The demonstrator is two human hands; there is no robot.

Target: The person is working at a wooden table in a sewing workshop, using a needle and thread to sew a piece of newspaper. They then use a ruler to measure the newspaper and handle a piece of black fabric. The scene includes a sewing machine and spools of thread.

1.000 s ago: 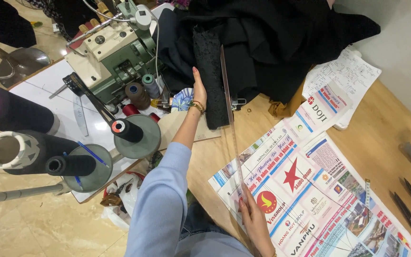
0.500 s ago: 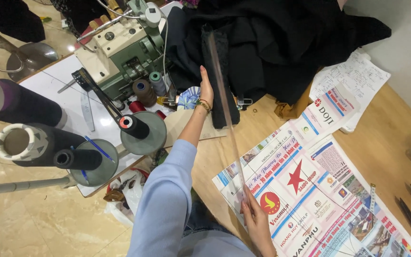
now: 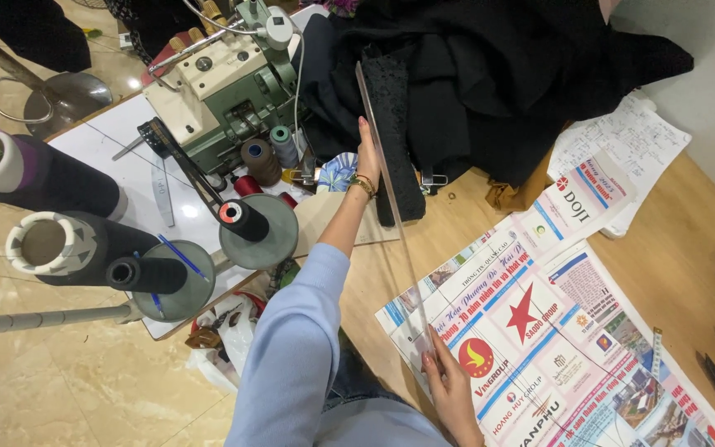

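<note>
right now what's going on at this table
A person in a light blue sleeve holds a long clear ruler between two hands. The left hand grips its far end up by the heap of black fabric; the right hand holds the near end at the edge of the spread newspaper on the wooden table. The ruler is lifted at the far end, slanting across the table. A green sewing machine and thread cones stand to the left.

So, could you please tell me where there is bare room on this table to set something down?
Bare wooden tabletop lies right of the spread newspaper sheets, and a smaller patch sits between them and the light-blue sleeve. The far end is crowded: black fabric pile, green sewing machine, thread cones.
</note>
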